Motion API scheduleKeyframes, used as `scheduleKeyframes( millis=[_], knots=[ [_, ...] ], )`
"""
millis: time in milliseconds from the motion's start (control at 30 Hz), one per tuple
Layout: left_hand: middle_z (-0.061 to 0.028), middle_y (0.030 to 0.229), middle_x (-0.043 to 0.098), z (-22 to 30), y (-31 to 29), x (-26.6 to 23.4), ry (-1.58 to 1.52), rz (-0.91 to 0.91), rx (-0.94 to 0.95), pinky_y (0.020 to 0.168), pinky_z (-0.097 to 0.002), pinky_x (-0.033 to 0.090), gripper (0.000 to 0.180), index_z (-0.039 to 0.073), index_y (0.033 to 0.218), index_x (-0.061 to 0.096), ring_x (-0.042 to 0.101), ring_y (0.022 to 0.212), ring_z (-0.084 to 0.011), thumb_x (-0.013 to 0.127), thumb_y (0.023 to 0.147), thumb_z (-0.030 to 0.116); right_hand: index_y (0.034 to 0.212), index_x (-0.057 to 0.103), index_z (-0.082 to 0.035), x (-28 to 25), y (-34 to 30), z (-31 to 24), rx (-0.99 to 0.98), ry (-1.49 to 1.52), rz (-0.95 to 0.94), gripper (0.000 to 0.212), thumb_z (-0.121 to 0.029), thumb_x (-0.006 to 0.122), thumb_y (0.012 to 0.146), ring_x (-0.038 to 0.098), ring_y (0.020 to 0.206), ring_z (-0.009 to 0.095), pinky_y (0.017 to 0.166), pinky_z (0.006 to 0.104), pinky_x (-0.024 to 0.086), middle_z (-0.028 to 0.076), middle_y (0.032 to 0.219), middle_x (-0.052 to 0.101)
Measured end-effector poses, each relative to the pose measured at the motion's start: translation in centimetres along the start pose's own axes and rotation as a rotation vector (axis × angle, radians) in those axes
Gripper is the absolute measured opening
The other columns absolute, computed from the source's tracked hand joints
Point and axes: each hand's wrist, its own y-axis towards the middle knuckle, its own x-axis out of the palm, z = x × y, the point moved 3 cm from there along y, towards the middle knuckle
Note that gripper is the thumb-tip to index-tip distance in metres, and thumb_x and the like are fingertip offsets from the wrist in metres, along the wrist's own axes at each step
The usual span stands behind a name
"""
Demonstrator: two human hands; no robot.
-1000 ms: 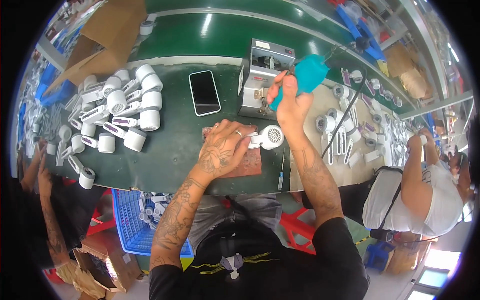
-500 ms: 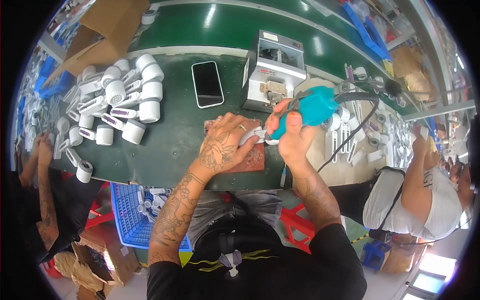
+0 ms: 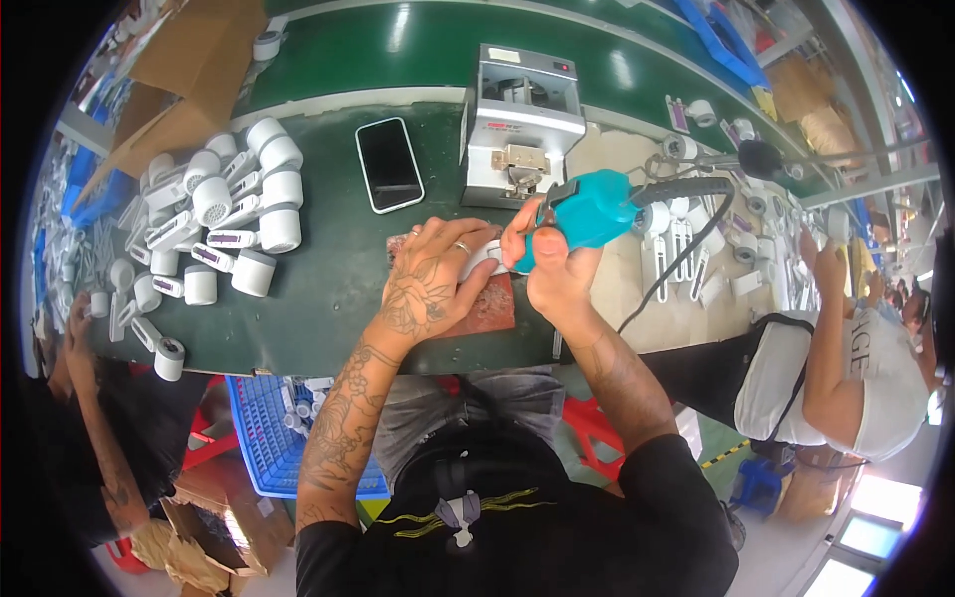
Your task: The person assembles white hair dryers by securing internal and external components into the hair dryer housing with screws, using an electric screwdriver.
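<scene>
My left hand presses a white plastic part down on a reddish-brown pad; its fingers cover most of the part. My right hand is wrapped round a teal corded power tool, thumb along its near side. The tool's lower end meets the right side of the white part, close to my left thumb; the fingers hide the exact contact. A thick black cable runs from the tool's right end. Below my right wrist, a slim tool lies at the table edge, partly hidden.
White handheld units with round heads are heaped at left. A phone and a grey metal machine stand beyond my hands. More white parts lie at right. A blue basket sits below the table. Co-workers are at both sides.
The whole view has shifted slightly, carrying the table's things leftward in the picture. Both hands keep their holds on the white part and the power tool. The co-workers' hands have moved a little.
</scene>
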Motion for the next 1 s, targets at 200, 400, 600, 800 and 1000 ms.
scheduleKeyframes(
  millis=[200,400,600,800,1000],
  knots=[
    [-0.0033,0.121,0.064,0.7,0.0,0.0,-0.003,-0.005,0.008,0.1,-0.0502,0.044,0.033,0.011,0.12,0.068,0.058,0.108,-0.028,0.066,0.091,0.025,0.106,0.05,0.001,-2.8,-4.0,-4.1,-0.132,0.264,0.096,0.055,-0.05,0.067,0.093,0.059,0.061,0.019,0.056,0.0325,0.05,0.01,0.073,0.058],
    [-0.0062,0.112,0.065,1.9,-0.8,-0.2,0.125,-0.001,0.161,0.096,-0.0472,0.047,0.03,0.011,0.115,0.065,0.059,0.104,-0.0276,0.07,0.086,0.02,0.104,0.053,0.001,-4.0,-9.4,-5.2,0.082,0.153,0.248,0.072,-0.066,0.068,0.083,0.058,0.059,0.021,0.053,0.0336,0.048,0.009,0.067,0.056],
    [-0.0146,0.101,0.061,2.8,-2.8,-0.6,0.227,0.03,0.182,0.091,-0.0474,0.047,0.035,0.005,0.11,0.059,0.059,0.099,-0.0337,0.072,0.081,0.021,0.101,0.051,-0.001,-4.6,-11.8,-4.6,0.037,0.01,0.373,0.071,-0.067,0.067,0.083,0.051,0.051,0.02,0.047,0.0337,0.041,0.008,0.063,0.051],
    [-0.0089,0.101,0.063,1.6,-5.8,-3.4,0.115,0.096,0.15,0.085,-0.0447,0.048,0.034,0.009,0.107,0.06,0.06,0.098,-0.0309,0.078,0.082,0.023,0.1,0.048,0.003,-4.5,-11.7,-4.6,0.019,0.019,0.283,0.078,-0.074,0.057,0.086,0.053,0.052,0.018,0.046,0.0291,0.044,0.007,0.063,0.051],
    [-0.0082,0.092,0.061,-1.2,-12.0,-10.3,0.256,0.183,-0.043,0.079,-0.0446,0.049,0.037,0.008,0.106,0.06,0.061,0.088,-0.0307,0.081,0.076,0.015,0.101,0.047,-0.003,-2.9,-11.2,-3.4,0.05,0.097,0.23,0.072,-0.073,0.06,0.086,0.045,0.052,0.014,0.049,0.027,0.037,0.004,0.064,0.045]
  ],
)
